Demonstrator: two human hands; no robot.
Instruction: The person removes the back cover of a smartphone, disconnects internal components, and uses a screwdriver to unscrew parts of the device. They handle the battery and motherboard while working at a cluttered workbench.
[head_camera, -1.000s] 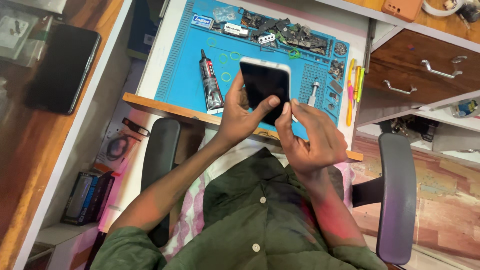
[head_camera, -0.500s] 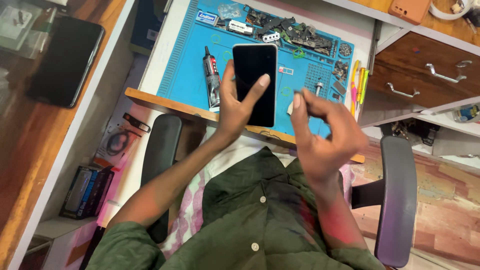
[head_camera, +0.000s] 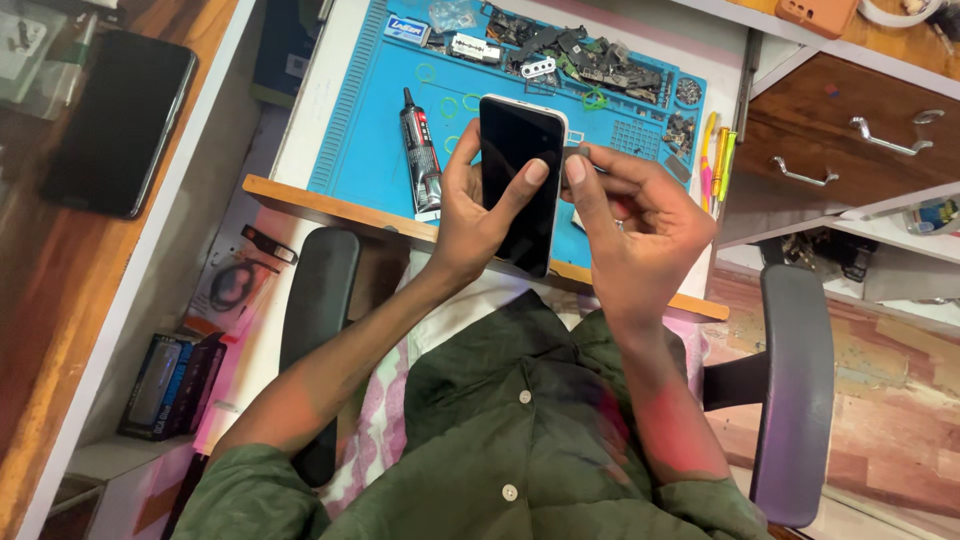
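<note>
My left hand (head_camera: 470, 215) grips the dark phone (head_camera: 518, 180) above the blue mat (head_camera: 370, 120) on the counter (head_camera: 310, 205), while my right hand (head_camera: 640, 225) pinches a small tool at its edge.

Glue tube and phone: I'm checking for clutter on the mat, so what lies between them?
In the head view, only the left hand gripping the phone and bare blue mat sit between it and the glue tube.

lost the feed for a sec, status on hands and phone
Left hand grips black-screened white-edged smartphone, thumb on glass. Right hand at its right edge, pinching something small. Black glue tube lies alongside on blue mat, nothing blocking.
</note>
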